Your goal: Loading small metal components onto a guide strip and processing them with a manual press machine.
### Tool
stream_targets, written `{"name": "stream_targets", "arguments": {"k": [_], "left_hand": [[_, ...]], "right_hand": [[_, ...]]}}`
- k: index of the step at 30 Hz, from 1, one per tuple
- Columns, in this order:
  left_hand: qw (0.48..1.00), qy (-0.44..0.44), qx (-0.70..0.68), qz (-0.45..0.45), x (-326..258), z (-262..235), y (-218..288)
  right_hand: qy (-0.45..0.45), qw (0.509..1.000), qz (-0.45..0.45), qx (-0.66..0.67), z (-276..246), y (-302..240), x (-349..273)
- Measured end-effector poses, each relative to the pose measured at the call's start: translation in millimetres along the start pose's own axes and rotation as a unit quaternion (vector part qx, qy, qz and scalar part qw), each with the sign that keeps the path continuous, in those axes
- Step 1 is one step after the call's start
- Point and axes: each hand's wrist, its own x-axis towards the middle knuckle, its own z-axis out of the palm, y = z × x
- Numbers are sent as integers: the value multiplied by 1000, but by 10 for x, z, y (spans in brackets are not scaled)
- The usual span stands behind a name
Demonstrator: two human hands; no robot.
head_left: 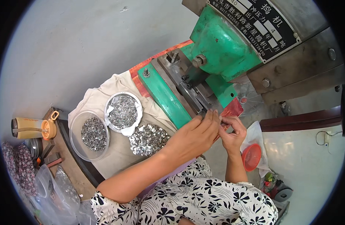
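Note:
My left hand [198, 134] reaches to the near end of the steel die [195, 98] on a green press [170, 98]. Its fingers are closed together, their tips close beside the die. Just to the right, my right hand [234, 134] has its thumb and forefinger pinched by the left fingertips. Whatever lies between the fingers of either hand is hidden or too small to name. Left of my left forearm lies a heap of small shiny metal pieces [149, 140]. Beside it stand a white-lined bowl [139, 112] and a clear plastic tub [74, 137], both holding small metal parts.
The press head [227, 43] overhangs the die. A beige cloth [95, 93] covers part of the bench. At far left are a yellow bottle with an orange lid [48, 128] and clear plastic bags [48, 187]. A red plastic basin [251, 157] and a fan [249, 93] are at right.

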Motion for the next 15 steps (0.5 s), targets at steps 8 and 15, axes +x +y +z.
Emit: {"name": "stream_targets", "arguments": {"k": [8, 15], "left_hand": [[998, -23, -22, -52, -58, 202, -66], [997, -15, -12, -69, -58, 294, -180]], "right_hand": [[-6, 1000, 2, 5, 242, -141, 172], [-4, 1000, 15, 24, 371, -78, 238]]}}
